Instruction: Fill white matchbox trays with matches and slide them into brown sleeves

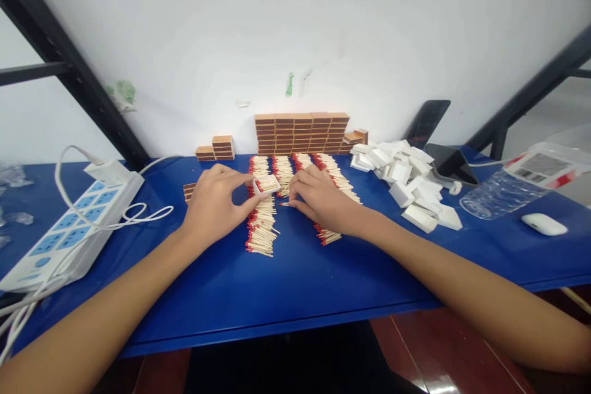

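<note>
My left hand pinches a small white matchbox tray partly filled with matches, just above a row of red-tipped matches on the blue table. My right hand rests curled on another row of matches, fingertips pressed on a few sticks beside the tray. More match rows run back toward the wall.
A stack of brown matchbox sleeves stands against the wall, with smaller stacks left. White empty trays are heaped on the right. A power strip with cables lies left. A phone, plastic bag and earbud case sit right.
</note>
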{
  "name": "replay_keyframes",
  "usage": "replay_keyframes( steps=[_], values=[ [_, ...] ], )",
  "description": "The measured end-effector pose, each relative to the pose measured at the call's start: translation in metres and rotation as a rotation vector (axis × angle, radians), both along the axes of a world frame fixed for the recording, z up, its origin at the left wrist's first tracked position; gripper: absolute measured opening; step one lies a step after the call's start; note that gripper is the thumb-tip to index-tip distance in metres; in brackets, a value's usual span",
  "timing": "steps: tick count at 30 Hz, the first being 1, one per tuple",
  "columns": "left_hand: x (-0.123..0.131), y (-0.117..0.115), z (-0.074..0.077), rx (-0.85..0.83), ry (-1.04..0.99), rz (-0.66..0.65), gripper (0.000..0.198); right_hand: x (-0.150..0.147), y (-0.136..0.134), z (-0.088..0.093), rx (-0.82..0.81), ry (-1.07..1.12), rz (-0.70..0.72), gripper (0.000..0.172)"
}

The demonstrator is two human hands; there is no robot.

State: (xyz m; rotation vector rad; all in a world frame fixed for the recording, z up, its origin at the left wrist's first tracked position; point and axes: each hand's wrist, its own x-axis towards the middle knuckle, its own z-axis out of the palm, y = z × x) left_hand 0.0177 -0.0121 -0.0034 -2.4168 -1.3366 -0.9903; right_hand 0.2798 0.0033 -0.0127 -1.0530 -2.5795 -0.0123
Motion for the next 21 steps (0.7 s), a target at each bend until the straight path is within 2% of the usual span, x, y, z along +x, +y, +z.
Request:
replay_keyframes(
  steps=[5, 15, 21],
  values=[
    [0.0, 0.0, 0.0, -0.008, 0.033, -0.02, 0.036, 0.001, -0.003, 0.006, 0.04, 0.088, 0.013, 0.015],
    [0.001, -0.001, 0.0, 0.003, 0.032, -0.015, 0.036, -0.003, -0.006, -0.006, 0.018, 0.071, 0.006, 0.005],
    [0.001, -0.001, 0.0, 0.014, 0.026, -0.028, 0.039, -0.002, -0.005, -0.005, -0.034, 0.018, -0.03, 0.009]
  ],
)
